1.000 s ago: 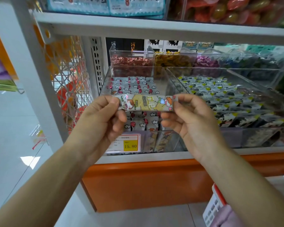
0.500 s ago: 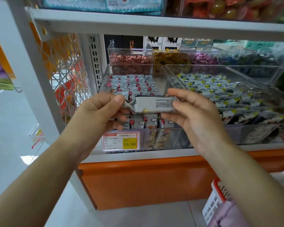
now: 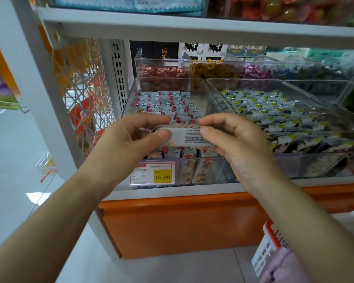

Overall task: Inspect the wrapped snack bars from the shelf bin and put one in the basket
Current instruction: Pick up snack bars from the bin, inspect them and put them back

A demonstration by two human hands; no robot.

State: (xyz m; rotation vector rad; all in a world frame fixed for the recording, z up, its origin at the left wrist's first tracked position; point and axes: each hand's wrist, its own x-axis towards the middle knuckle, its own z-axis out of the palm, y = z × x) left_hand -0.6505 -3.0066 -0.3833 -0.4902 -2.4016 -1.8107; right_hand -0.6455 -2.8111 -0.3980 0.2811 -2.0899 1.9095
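snack bar (image 3: 189, 136) now shows its printed back, turned over from the cartoon front a second ago, level above the shelf bin (image 3: 213, 168). left hand (image 3: 131, 137) and right hand (image 3: 235, 137) pinch its ends, fingers clamped. inspection seems nearly done; basket (image 3: 268, 246) waits low right.

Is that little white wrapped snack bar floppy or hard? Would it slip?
Probably fairly stiff: the white wrapped snack bar looks straight, pinched only near its ends by the left hand and right hand. Likely light, since fingertips alone carry it. Its smooth wrapper may be slightly slippery.
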